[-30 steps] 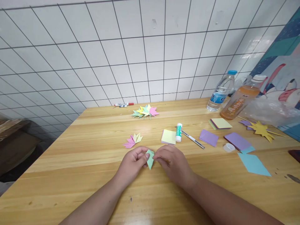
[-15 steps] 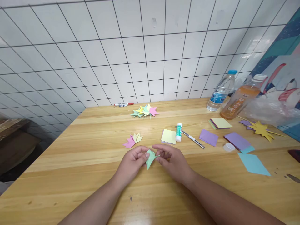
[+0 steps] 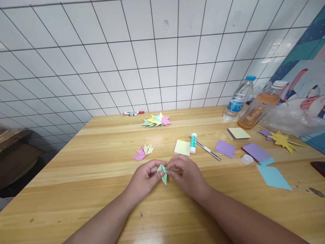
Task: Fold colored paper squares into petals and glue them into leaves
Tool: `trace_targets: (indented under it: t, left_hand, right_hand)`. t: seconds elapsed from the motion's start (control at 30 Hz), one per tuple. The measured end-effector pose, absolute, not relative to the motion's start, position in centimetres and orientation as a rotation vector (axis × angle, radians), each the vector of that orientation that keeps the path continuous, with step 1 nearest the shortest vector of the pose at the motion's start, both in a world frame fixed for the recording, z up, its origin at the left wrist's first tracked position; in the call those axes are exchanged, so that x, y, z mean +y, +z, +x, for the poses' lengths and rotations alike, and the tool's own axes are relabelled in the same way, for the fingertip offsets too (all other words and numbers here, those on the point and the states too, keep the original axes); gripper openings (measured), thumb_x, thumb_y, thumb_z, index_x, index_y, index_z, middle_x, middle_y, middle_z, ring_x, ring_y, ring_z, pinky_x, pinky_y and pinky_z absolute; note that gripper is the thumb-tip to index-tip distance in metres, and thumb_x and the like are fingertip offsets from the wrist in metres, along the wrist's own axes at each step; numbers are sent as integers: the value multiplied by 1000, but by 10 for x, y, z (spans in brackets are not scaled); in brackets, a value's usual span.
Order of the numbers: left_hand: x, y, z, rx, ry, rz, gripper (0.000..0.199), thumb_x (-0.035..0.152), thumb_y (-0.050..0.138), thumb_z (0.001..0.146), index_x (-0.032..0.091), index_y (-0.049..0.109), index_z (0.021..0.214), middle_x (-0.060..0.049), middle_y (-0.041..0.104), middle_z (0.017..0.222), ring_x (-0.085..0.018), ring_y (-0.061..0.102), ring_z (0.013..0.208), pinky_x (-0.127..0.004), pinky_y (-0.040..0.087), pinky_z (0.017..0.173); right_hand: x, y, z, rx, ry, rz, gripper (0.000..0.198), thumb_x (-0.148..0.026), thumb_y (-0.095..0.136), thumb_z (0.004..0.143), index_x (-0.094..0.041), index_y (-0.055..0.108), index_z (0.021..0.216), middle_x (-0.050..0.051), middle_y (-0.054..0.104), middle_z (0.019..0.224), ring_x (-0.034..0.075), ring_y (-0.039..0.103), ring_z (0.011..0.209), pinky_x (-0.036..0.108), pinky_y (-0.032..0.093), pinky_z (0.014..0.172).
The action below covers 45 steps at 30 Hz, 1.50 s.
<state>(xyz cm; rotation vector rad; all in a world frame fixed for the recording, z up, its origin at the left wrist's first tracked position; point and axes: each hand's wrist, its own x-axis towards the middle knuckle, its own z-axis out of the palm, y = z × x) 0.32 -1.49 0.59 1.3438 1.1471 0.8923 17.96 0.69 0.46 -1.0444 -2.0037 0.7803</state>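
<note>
A small light green folded paper [image 3: 163, 173] is pinched between my two hands just above the table. My left hand [image 3: 147, 176] grips its left side with thumb and fingers. On its right side, the thumb and index finger of my right hand [image 3: 185, 171] hold a narrow part, which the fingers partly cover. Beyond my left hand lie a pink folded paper piece [image 3: 139, 154] and a pale yellow one [image 3: 148, 149], side by side and touching. Past my right hand is a stack of pale yellow paper squares [image 3: 182, 147], with a glue stick [image 3: 193, 143] at its right edge.
A pen [image 3: 208, 150], purple paper [image 3: 225, 149], a white cap [image 3: 247, 159] and blue paper [image 3: 274, 177] lie to the right. Two bottles, a water bottle [image 3: 238, 100] and an orange drink bottle [image 3: 260, 106], stand behind. Folded paper leaves [image 3: 157, 120] and markers [image 3: 133, 113] lie near the tiled wall.
The green paper has turned and its folds have spread, so that a point now faces up and another down. My right hand's fingers have closed in nearer to its middle.
</note>
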Motion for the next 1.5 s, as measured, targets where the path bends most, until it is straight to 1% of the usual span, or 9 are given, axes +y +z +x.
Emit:
trace_targets:
  t: [0.13,0.23,0.4,0.5,0.63,0.8,1.03,1.27,1.5]
  left_hand:
    - [-18,8,5,1158,891,1354,33,32,62,77,16,57,107,-6,70,86,-18,62,80,-26,45,73]
    - [-18,5,6,1181,899,1382,39,30,65,74,16,56,110,-6,70,84,-19,62,78,-26,46,70]
    - [-17,1,5,1244,888,1443,43,26,61,75,17,53,117,0,63,64,-15,57,62,-23,41,57]
    - [-17,2,5,1280,864,1456,49,25,60,76,18,49,123,4,56,57,-13,51,54,-22,37,52]
    - [-18,7,6,1210,882,1424,56,28,62,76,17,43,127,-2,63,71,-15,57,66,-25,42,62]
    - [-16,13,4,1148,921,1297,55,34,64,74,15,45,123,-7,66,84,-18,60,77,-28,44,72]
    - [-17,6,7,1210,908,1389,54,30,66,72,18,49,121,-2,64,74,-17,59,70,-27,44,67]
    - [-15,9,4,1186,943,1326,48,39,60,77,18,51,118,-3,64,76,-17,59,72,-27,45,66]
    - [-14,9,5,1211,945,1309,46,37,64,74,17,52,114,-5,68,80,-18,61,72,-27,43,66]
  right_hand:
    - [5,7,181,-2052,719,-1052,17,-9,59,76,-24,65,82,1,62,86,16,55,84,28,42,72]
    - [5,7,181,-2059,708,-1043,19,-7,58,74,-23,64,82,1,61,86,16,55,85,28,42,73]
    - [5,3,181,-2057,759,-900,30,1,52,70,-24,64,83,2,59,95,14,56,88,26,44,74]
    - [5,3,180,-2054,786,-889,22,-5,56,73,-24,64,82,2,59,98,14,56,90,26,44,76]
    - [5,4,180,-2003,829,-1024,13,-10,59,74,-22,62,79,1,59,86,12,56,76,23,44,64]
    - [5,7,179,-1998,805,-1105,9,-13,57,75,-21,60,79,-1,56,72,11,52,63,22,40,56]
    - [3,6,179,-2104,815,-975,23,-5,55,72,-23,63,83,0,60,85,13,53,72,22,40,61]
    - [6,4,179,-1991,852,-1130,13,-11,58,75,-22,64,79,-2,58,71,11,52,62,21,38,56]
    - [8,1,178,-1881,951,-1083,11,-10,62,72,-19,62,66,0,61,72,12,56,68,22,43,61]
